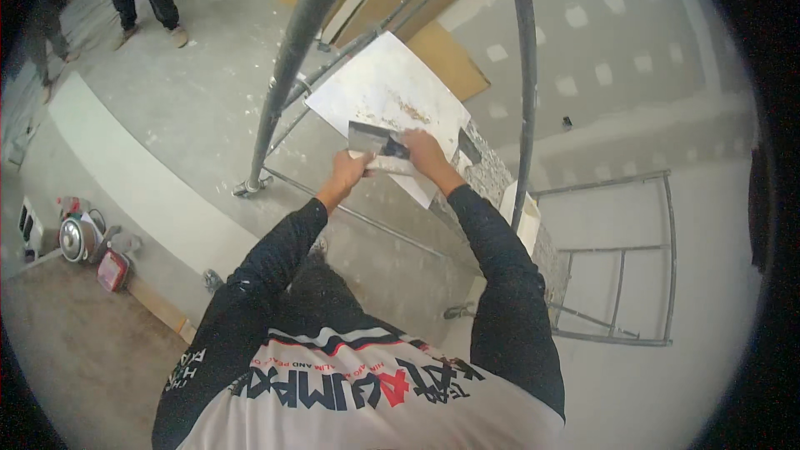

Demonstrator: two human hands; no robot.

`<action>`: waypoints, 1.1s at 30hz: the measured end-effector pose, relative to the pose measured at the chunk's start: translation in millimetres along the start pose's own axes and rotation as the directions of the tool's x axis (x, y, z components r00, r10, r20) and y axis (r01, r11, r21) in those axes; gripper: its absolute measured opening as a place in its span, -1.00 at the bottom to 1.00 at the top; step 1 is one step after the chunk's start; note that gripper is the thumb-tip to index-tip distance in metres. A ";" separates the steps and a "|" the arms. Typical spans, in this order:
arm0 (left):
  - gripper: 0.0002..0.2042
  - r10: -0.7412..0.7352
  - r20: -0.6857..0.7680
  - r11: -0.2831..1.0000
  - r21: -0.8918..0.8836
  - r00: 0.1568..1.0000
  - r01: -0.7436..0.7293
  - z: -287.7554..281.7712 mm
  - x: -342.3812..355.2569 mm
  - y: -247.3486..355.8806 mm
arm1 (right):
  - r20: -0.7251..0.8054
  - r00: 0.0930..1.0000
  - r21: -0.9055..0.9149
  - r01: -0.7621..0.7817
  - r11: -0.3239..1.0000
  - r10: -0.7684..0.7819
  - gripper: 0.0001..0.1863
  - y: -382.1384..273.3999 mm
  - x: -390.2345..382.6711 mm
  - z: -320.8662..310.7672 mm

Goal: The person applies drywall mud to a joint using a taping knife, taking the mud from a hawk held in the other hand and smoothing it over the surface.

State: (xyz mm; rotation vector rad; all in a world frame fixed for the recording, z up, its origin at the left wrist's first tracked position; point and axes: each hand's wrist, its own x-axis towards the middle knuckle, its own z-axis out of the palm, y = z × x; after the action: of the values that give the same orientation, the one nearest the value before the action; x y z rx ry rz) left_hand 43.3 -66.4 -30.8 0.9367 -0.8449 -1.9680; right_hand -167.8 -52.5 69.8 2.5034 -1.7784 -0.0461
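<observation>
Ahead and to my right, a grey wall [612, 112] is showing rows of pale patches [577, 17], while a whiter stretch of wall [712, 325] is curving nearer me, a metal frame [670, 283] standing before it. To my left, a grey, white-flecked floor [208, 75] is spreading out past a long pale strip [125, 150] and a brown area [83, 325]. Soft, dull light is falling around me.
</observation>
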 end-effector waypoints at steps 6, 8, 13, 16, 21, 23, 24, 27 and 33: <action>-0.72 -0.023 0.033 0.999 -0.045 0.999 0.025 5.4 -1.7 5.3 | -0.015 0.994 -0.008 -0.108 0.994 0.108 -0.65 17.3 -7.9 15.8; -0.72 -0.021 0.008 0.999 -0.043 1.000 0.022 1.3 -2.1 -0.3 | -0.074 0.997 0.040 0.020 0.999 -0.017 -0.64 10.1 -3.1 14.6; -0.75 -0.012 0.027 0.999 -0.031 1.000 0.013 7.7 -1.7 3.3 | 0.010 0.994 -0.069 -0.109 0.992 0.109 -0.65 10.7 15.5 6.3; -0.73 0.000 0.085 0.999 -0.041 0.996 0.004 -4.0 7.6 5.1 | -0.065 0.995 0.052 -0.069 0.996 0.073 -0.71 16.2 12.6 -2.9; -0.66 -0.065 0.169 0.998 0.038 0.983 0.059 -9.8 -1.7 21.9 | -0.265 0.932 0.076 -0.237 0.969 0.249 -0.63 29.3 -35.4 -17.4; -0.63 -0.064 0.175 0.997 0.056 0.983 0.055 -30.3 -1.2 28.0 | -0.176 0.952 0.047 -0.246 0.968 0.251 -0.63 23.1 -45.8 -24.6; -0.63 -0.055 0.144 0.996 0.075 0.988 0.045 -35.8 -5.9 33.6 | -0.197 0.955 0.028 -0.220 0.975 0.221 -0.64 18.9 -54.4 -22.8; -0.62 -0.066 0.121 0.992 0.116 0.990 0.052 -44.8 -11.6 46.5 | -0.233 0.961 0.124 -0.121 0.985 0.147 -0.68 2.6 -62.3 -14.3; -0.55 -0.088 0.029 0.996 -0.031 0.996 0.089 -83.0 13.1 43.6 | -0.174 0.981 0.104 -0.065 0.992 0.083 -0.73 -19.7 -54.0 -6.1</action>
State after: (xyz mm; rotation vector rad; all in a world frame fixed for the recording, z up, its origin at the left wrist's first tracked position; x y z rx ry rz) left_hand 122.5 -117.0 -41.9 0.9447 -0.7973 -2.0686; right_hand -166.7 5.2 73.5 2.4143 -1.8401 0.2668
